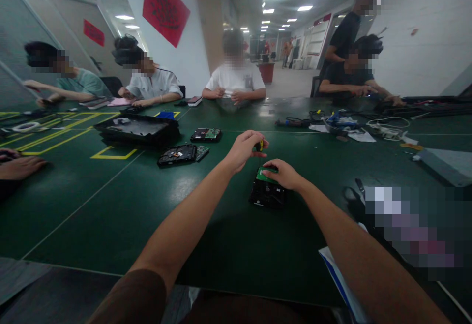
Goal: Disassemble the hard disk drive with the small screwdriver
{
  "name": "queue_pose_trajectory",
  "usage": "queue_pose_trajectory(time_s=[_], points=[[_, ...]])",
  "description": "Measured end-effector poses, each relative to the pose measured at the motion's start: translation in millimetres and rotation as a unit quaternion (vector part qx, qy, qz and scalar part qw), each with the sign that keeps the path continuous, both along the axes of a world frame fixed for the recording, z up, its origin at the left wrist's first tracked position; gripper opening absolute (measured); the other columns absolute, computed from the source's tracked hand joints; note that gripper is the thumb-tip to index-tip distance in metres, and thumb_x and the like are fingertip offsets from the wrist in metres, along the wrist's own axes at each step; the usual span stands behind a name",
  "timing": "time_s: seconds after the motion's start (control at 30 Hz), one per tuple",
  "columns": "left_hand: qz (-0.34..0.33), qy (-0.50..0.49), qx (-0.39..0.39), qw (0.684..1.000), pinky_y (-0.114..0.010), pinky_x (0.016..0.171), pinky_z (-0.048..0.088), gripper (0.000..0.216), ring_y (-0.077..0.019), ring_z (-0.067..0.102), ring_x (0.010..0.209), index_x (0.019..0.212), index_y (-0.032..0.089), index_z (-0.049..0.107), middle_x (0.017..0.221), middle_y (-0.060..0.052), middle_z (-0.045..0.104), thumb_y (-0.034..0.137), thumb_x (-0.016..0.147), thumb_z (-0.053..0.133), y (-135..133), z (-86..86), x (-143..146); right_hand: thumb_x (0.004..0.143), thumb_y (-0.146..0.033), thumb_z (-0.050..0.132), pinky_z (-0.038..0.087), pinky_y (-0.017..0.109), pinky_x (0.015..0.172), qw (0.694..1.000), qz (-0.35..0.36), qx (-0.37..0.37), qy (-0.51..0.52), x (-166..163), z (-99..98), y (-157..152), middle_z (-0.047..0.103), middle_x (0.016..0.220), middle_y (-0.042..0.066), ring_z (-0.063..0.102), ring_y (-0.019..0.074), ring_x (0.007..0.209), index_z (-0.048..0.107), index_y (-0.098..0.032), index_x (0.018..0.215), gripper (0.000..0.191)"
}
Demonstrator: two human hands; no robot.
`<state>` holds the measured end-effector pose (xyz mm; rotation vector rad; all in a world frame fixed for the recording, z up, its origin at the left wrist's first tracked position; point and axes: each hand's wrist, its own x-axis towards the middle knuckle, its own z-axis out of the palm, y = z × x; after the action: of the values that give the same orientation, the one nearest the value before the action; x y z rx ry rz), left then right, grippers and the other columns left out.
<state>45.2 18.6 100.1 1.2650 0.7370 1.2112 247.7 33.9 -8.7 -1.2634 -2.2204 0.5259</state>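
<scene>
The left hand (243, 150) is closed around a small tool (259, 145) with a yellow-and-black grip, held just above the hard drive (268, 195). The right hand (284, 174) clasps the far end of that drive, fingers curled over its green circuit board (262, 175). The drive lies flat near the middle of the dark green desk (110, 216). Toward the left edge lie two more drives (177, 155) and a black tray (138, 130). A co-worker's hand (20, 166) rests at the left edge.

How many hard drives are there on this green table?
3. One hard drive under the person's right hand, an opened one to the left, and a third beyond it, by the black tray. Others may be hidden in the far clutter.
</scene>
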Motion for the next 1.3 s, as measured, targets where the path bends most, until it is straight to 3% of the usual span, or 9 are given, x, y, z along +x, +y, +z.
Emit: queue_pose_trajectory(time_s=[0.17,0.27,0.5,0.77,1.0,1.13,1.3], points=[[0.043,0.059,0.046,0.996,-0.022,0.058,0.057,0.021,-0.0192,0.059,0.095,0.086,0.015,0.073,0.103,-0.01,0.064,0.033,0.086,0.063,3,-1.1,-2,0.093,-0.042,0.071,0.054,0.042,0.097,1.0,-0.005,-0.006,-0.007,0,3.3,-2,0.074,0.121,0.009,0.068,0.0262,0.111,0.075,-0.025,0.117,0.029],[0.046,0.062,0.037,0.996,-0.02,0.054,0.053,0.022,-0.019,0.06,0.091,0.088,0.015,0.074,0.099,-0.009,0.063,0.034,0.086,0.062,2,-0.4,-3,0.093,-0.043,0.07,0.054,0.043,0.097,1.0,-0.005,-0.004,-0.008,0,5.2,-4,0.074,0.121,0.009,0.068,0.0264,0.112,0.075,-0.025,0.117,0.03],[-0.009,-0.023,-0.011,1.0,-0.033,0.07,0.062,0.012,-0.0175,0.065,0.087,0.095,0.017,0.066,0.088,-0.005,0.065,0.025,0.089,0.059,1,1.0,-2,0.093,-0.041,0.071,0.054,0.043,0.097,1.0,-0.007,-0.009,-0.002,-1,8.6,-5,0.074,0.121,0.009,0.068,0.0273,0.111,0.074,-0.023,0.118,0.031],[0.005,0.027,0.026,0.999,-0.026,0.068,0.06,0.022,-0.0144,0.063,0.084,0.093,0.017,0.067,0.091,-0.005,0.065,0.038,0.09,0.071,2,-1.9,-1,0.093,-0.04,0.072,0.055,0.043,0.097,1.0,-0.009,-0.013,0.002,-2,10.6,-6,0.075,0.119,0.009,0.069,0.0271,0.11,0.076,-0.025,0.115,0.027],[-0.001,0.079,0.063,0.995,-0.022,0.065,0.056,0.023,-0.0161,0.061,0.093,0.098,0.019,0.076,0.106,-0.007,0.069,0.04,0.09,0.07,1,-1.4,-4,0.093,-0.039,0.072,0.054,0.041,0.096,1.0,-0.01,-0.004,-0.002,-2,5.9,-4,0.075,0.118,0.008,0.069,0.0256,0.109,0.075,-0.024,0.115,0.027],[-0.027,0.058,0.036,0.997,-0.024,0.065,0.057,0.02,-0.0171,0.062,0.091,0.098,0.018,0.075,0.101,-0.007,0.067,0.035,0.089,0.07,-1,0.3,-3,0.094,-0.04,0.071,0.053,0.041,0.097,1.0,-0.007,0.003,-0.008,-1,4.5,-3,0.075,0.118,0.009,0.069,0.0257,0.109,0.075,-0.023,0.115,0.028],[-0.024,-0.013,-0.028,0.999,-0.032,0.067,0.06,0.014,-0.0177,0.066,0.084,0.099,0.017,0.062,0.089,-0.005,0.068,0.027,0.089,0.066,-1,-1.5,0,0.093,-0.041,0.072,0.054,0.039,0.096,1.0,-0.007,-0.008,-0.005,-1,5.7,-4,0.075,0.118,0.008,0.069,0.0255,0.108,0.075,-0.024,0.115,0.028]])
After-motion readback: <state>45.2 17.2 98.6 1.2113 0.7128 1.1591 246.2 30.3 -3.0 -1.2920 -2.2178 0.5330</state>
